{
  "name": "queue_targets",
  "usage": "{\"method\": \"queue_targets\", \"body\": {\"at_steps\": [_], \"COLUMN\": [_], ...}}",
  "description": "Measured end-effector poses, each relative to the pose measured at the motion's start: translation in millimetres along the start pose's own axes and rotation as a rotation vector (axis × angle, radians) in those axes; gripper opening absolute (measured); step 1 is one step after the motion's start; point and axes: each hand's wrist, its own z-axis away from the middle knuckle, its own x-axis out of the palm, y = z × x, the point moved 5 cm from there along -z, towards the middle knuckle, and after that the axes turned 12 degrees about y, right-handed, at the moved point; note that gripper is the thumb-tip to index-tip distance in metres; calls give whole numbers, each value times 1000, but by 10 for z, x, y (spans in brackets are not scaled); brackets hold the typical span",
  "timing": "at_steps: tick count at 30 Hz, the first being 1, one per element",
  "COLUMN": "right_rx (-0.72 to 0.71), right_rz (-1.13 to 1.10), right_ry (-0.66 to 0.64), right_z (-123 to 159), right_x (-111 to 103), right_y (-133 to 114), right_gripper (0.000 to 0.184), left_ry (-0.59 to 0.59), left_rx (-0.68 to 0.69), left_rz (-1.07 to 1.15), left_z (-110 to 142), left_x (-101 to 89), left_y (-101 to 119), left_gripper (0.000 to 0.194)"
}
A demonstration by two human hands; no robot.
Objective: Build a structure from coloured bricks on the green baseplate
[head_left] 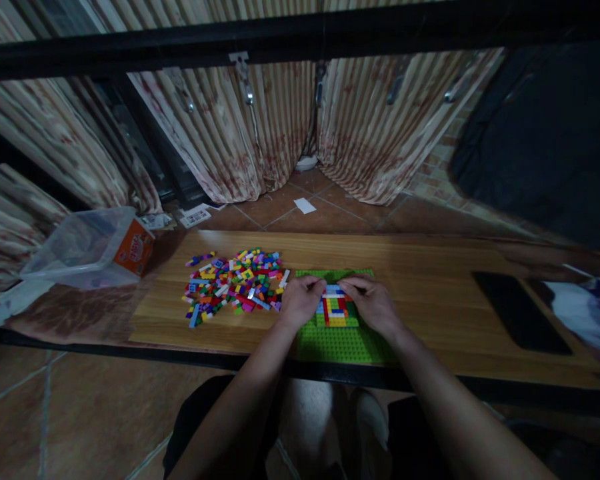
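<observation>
A green studded baseplate (pixel 343 348) lies on the wooden board, with a flat build of coloured toy bricks (pixel 334 308) on it in red, yellow, white and light blue. My left hand (pixel 301 299) is at the build's upper left corner, thumb and fingers pinched together. Across from it, my right hand (pixel 373 305) pinches at the upper right corner. Both sets of fingertips meet the row at the far edge of the build. Whatever is between them is too small and hidden to make out.
Left of the baseplate spreads a pile of loose toy bricks (pixel 235 283). A clear plastic bin (pixel 87 247) with an orange label stands beyond the board's left end. On the right lies a flat black object (pixel 520 311). A dark bar (pixel 300 37) crosses above, before striped curtains.
</observation>
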Motion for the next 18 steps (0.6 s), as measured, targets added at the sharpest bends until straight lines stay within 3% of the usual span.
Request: {"method": "queue_targets", "body": {"at_steps": [18], "right_rx": [-24], "right_rz": [20], "right_ry": [-3], "right_z": [21], "right_x": [12], "right_y": [-45], "right_gripper": [27], "left_ry": [15], "left_rx": [-20], "left_rz": [-73], "left_z": [-55], "left_x": [79], "left_y": [-1], "left_gripper": [21]}}
